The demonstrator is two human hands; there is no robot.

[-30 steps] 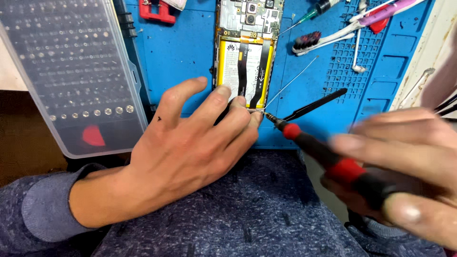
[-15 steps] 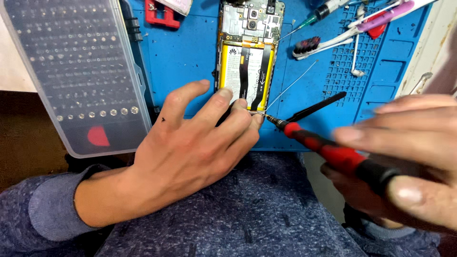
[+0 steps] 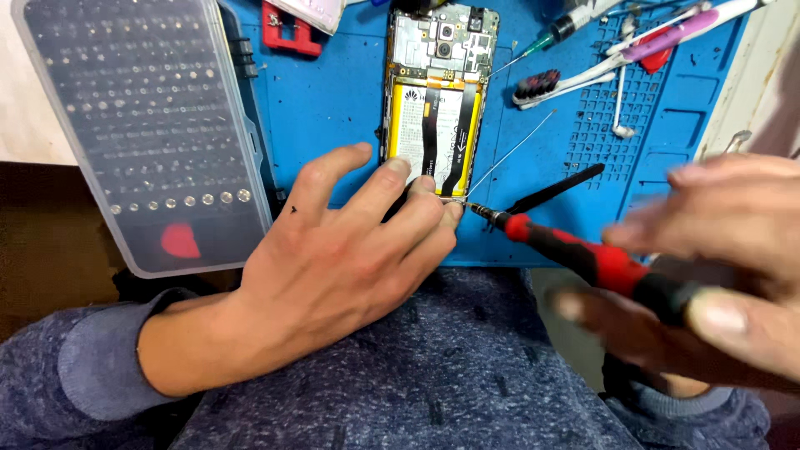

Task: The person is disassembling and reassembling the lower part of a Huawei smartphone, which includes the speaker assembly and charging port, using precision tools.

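Note:
An opened phone (image 3: pixel 437 100) with a yellow-edged battery and bare circuit board lies on a blue repair mat (image 3: pixel 333 100). My left hand (image 3: pixel 350 250) rests flat with its fingertips on the phone's lower end, pinning it down. My right hand (image 3: pixel 708 275), blurred at the right edge, grips a red and black screwdriver (image 3: pixel 583 254). The screwdriver's tip meets the phone's bottom corner right beside my left fingertips.
A clear plastic bit case (image 3: pixel 142 125) lies at the left, partly over the mat. A black pry stick (image 3: pixel 554 187), a toothbrush (image 3: pixel 575 79), tweezers (image 3: pixel 621 92), a thin loose wire (image 3: pixel 512 154) and a red tool (image 3: pixel 287 33) lie on the mat. Grey-blue fabric (image 3: pixel 433 375) covers the foreground.
The view has shifted slightly. My left hand still holds the phone, and the screwdriver tip stays at the bottom corner while my right hand's fingers shift on the handle.

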